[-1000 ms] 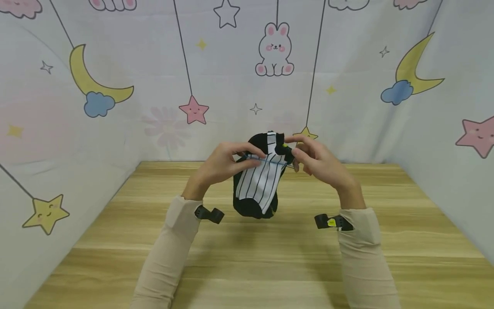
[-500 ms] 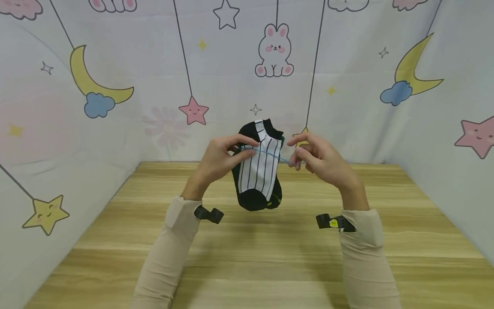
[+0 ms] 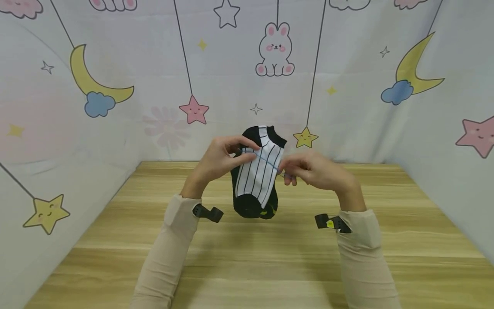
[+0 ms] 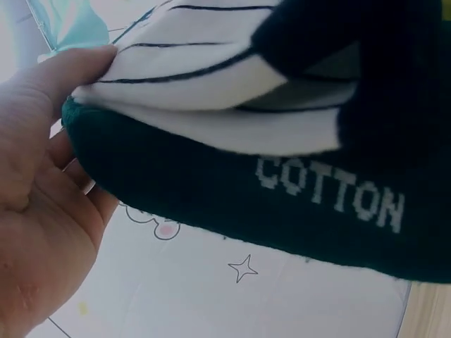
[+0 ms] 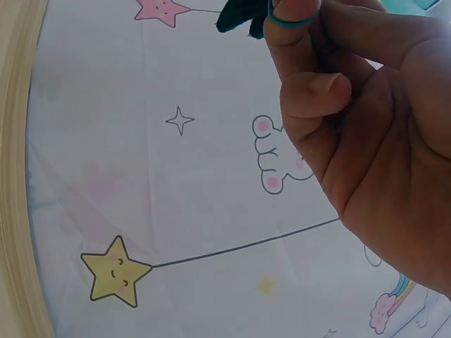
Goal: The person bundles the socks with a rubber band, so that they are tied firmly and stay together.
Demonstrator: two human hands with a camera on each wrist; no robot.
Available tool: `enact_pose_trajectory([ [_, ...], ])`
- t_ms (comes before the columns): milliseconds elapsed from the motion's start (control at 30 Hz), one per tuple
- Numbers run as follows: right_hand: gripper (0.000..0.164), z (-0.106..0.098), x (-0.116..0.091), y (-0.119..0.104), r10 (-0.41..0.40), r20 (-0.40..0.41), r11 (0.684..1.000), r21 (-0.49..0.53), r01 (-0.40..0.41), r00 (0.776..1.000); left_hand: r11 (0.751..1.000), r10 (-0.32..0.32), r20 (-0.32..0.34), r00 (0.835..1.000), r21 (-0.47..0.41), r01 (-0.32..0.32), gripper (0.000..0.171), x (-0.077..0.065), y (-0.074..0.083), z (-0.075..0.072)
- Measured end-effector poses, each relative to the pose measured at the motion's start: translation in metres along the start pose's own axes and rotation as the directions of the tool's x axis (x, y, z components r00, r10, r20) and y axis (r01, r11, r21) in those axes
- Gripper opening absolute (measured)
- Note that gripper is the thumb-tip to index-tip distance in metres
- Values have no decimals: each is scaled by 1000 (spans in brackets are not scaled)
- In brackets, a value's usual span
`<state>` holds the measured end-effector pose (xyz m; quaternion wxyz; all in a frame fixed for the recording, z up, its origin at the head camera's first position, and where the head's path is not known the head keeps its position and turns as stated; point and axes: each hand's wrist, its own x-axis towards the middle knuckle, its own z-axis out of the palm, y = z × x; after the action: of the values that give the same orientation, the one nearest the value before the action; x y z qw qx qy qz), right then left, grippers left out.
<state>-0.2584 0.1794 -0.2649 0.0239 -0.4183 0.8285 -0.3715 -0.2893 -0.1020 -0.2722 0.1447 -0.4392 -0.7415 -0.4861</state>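
Observation:
Above the table hangs a bundle of socks (image 3: 256,176), white with black stripes and black toe, heel and cuff on the near side. My left hand (image 3: 221,159) pinches its left edge between thumb and fingers. A thin blue elastic band (image 3: 267,161) runs slantwise across the striped face. At the bundle's right edge my right hand (image 3: 318,171) holds the band's other end with curled fingers; in the right wrist view the band (image 5: 292,24) loops round a fingertip. The left wrist view shows a dark green sock (image 4: 169,169) lettered "COTTON" against the striped one.
Beneath both hands lies a wood-grain table (image 3: 254,266). A pale cloth backdrop (image 3: 231,77) printed with stars, moons and a rabbit stands behind it and along both sides. Each sleeve cuff carries a small black camera mount (image 3: 208,213).
The right hand first let go of the sock's cuff and drew the band out to the right. Since then it has moved down and left to the bundle's edge. The socks rose, then sank slightly.

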Motion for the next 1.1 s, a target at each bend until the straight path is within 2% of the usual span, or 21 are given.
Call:
enact_pose_trajectory([
  [100,21,1,2,-2,-6,48,1000,-24,7,999,997,-28,49,998,-68,31,16,0,1,-1],
  [200,21,2,4,-3,0,86,1000,-28,3,996,996,-42,57,997,-81,46,16,0,2,-1],
  [333,18,4,7,-5,15,133,1000,-20,-12,991,998,-44,1,999,-43,44,14,0,1,-1],
  [533,13,9,11,-6,71,223,996,27,-79,972,999,-34,-89,995,-24,32,14,-1,0,-2],
  [667,12,12,14,-8,80,247,991,85,-104,966,999,-21,-130,991,-27,17,14,0,-2,-3],
  [767,14,13,13,-9,49,259,978,183,-99,965,999,-19,-154,988,-36,13,14,1,-2,-4],
  [867,16,10,7,-6,-48,236,941,338,-36,971,999,-22,-170,985,-51,13,14,1,-1,-5],
  [967,15,6,2,2,-194,169,872,481,91,966,998,-13,-190,982,-60,1,14,1,-1,-7],
  [1033,15,4,0,7,-292,115,824,534,189,949,998,-6,-214,977,-61,-7,15,1,-1,-8],
  [1100,16,3,0,13,-399,63,763,577,292,915,997,-5,-239,971,-70,-13,15,2,-2,-9],
])
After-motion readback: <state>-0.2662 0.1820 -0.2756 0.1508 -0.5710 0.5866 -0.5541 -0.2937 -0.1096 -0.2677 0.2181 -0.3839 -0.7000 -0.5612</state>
